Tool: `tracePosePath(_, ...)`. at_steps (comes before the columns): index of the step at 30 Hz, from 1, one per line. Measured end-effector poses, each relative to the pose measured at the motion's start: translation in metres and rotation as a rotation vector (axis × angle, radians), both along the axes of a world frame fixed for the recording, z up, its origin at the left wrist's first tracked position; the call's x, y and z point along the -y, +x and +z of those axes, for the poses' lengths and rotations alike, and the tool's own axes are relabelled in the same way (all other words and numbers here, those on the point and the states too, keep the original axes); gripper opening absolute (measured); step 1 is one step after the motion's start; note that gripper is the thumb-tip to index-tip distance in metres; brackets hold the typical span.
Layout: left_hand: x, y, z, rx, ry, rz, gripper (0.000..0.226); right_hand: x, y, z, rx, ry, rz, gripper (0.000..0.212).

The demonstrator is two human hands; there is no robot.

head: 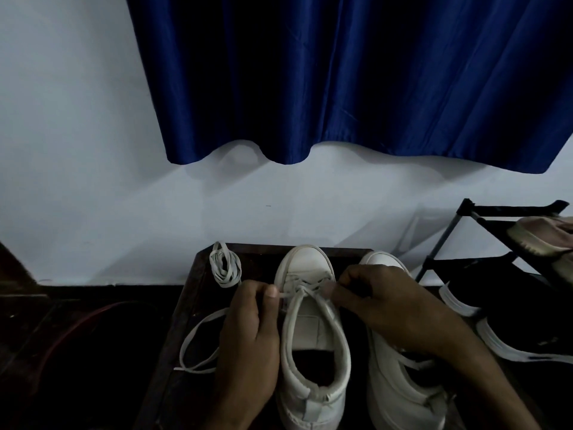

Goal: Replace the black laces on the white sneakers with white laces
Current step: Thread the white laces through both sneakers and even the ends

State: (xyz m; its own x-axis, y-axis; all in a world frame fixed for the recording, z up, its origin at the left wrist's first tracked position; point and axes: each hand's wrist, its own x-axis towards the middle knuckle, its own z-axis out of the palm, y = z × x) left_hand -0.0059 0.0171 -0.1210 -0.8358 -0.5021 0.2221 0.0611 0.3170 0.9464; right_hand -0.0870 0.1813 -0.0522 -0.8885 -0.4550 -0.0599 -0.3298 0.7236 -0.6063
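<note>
Centrally, white sneaker [313,330] with white lace [305,290], both ends pinched.

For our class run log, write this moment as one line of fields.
step: lacing | left hand: pinching flat white lace | right hand: pinching other end | item: left white leather sneaker | spare: coiled white lace

plain white leather sneakers [313,333] | flat white laces [225,268] | glossy deep-blue curtain [341,72] | dark brown wooden table [186,305]

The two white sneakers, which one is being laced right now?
The left white sneaker; both hands pull white lace ends at its eyelets.
</note>
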Motion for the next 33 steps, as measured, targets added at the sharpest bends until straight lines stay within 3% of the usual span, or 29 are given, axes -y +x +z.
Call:
tracePosePath(9,-0.002,-0.007,0.002,-0.039,0.049,0.152,0.022,0.006,-0.005,-0.001,-0.155,-0.101,0.011,0.03)
tracePosePath(14,0.01,-0.009,0.002,0.073,-0.088,0.013,0.026,0.004,-0.004,0.004,-0.14,-0.077,-0.038,0.036)
tracePosePath(17,0.02,-0.009,0.003,0.129,-0.173,-0.04,0.027,0.003,-0.002,0.028,0.043,-0.213,-0.078,0.036)
tracePosePath(19,0.029,-0.006,0.011,0.046,-0.272,0.034,0.014,0.003,-0.001,0.05,0.188,-0.338,-0.054,0.036)
tracePosePath(21,0.035,-0.001,0.034,-0.062,-0.3,0.08,0.022,0.004,-0.002,0.076,0.255,-0.476,0.011,0.031)
tracePosePath(23,0.03,0.002,0.07,-0.143,-0.148,-0.075,0.028,0.006,-0.003,0.105,0.271,-0.587,0.077,0.026)
tracePosePath(26,-0.002,-0.003,0.13,-0.125,0.104,-0.399,0.02,0.018,0.004,0.146,0.225,-0.7,0.187,0.028)
tracePosePath(30,-0.026,-0.012,0.185,-0.061,0.201,-0.543,0.025,0.03,0.011,0.18,0.174,-0.853,0.18,0.03)
tracePosePath(33,-0.019,-0.002,0.199,-0.039,0.17,-0.588,0.029,0.022,0.007,0.188,0.278,-1.014,0.108,0.031)
